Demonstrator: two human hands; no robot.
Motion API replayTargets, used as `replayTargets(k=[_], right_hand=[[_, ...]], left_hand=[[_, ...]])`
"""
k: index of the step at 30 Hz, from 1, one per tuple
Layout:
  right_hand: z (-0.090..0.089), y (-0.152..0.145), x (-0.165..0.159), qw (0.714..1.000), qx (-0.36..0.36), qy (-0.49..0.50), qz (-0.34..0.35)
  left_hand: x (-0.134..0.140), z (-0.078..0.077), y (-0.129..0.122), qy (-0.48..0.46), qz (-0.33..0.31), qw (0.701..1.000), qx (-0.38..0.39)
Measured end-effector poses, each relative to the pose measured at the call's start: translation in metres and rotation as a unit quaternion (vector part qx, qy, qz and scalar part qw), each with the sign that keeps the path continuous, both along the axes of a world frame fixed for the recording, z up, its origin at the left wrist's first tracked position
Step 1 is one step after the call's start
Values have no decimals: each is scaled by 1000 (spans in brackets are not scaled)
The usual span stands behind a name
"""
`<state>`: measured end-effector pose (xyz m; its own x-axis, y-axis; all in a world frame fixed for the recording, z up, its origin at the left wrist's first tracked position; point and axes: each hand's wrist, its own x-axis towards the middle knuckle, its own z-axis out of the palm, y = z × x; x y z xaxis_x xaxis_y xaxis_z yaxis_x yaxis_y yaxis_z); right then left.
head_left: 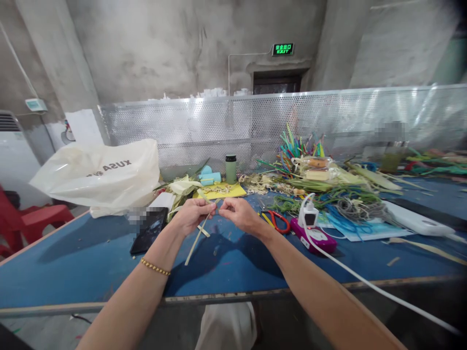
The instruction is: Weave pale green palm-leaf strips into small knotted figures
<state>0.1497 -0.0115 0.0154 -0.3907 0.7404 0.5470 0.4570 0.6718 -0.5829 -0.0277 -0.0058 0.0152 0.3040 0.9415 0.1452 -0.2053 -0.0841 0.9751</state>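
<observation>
Above the blue tabletop, my left hand (197, 214) pinches a pale, flat plant strip (195, 245) between thumb and fingertips; its long end hangs down toward me. A shorter crosspiece of pale leaf shows just below the fingers. Close by on the right, my right hand (239, 212) has its thumb and fingers pressed together near the strip's upper part. Whether a thin bit lies in that pinch is too small to make out. Red-handled scissors (280, 222) lie beside the right wrist.
A dark tablet (149, 231) and a large cream plastic bag (105, 180) are at the left. Behind stand a green bottle (231, 169) and a perforated metal screen (175, 126). A purple power strip (314, 236) with a white cable, cords (350, 206) and dried leaves crowd the right.
</observation>
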Motion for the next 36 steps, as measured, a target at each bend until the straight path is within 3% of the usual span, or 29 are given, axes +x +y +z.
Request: replayTargets(k=[4,9,11,13,17,20,25,36], right_hand=[[3,3,4,999,34,-27,-11],[11,5,8,978,171,18,-117],[12,5,6,988,138,9,-70],[11,5,3,998,58,33,-19],[10,5,0,992,-26,121,-13],[10,5,-1,987,-61,146,-11],[8,8,-3,992,-19,120,-33],[-4,14,-5,992,34,116,-35]], left_hand=[[-3,2,-2,4,-24,1000,-3],[5,-1,-7,64,-37,995,61],[9,-2,-9,100,-72,989,83],[11,-2,-11,109,-101,986,75],[13,-1,-14,69,-114,991,31],[17,-2,-14,56,-89,994,26],[27,-9,-10,43,-15,999,29],[31,-9,-14,18,-60,998,19]])
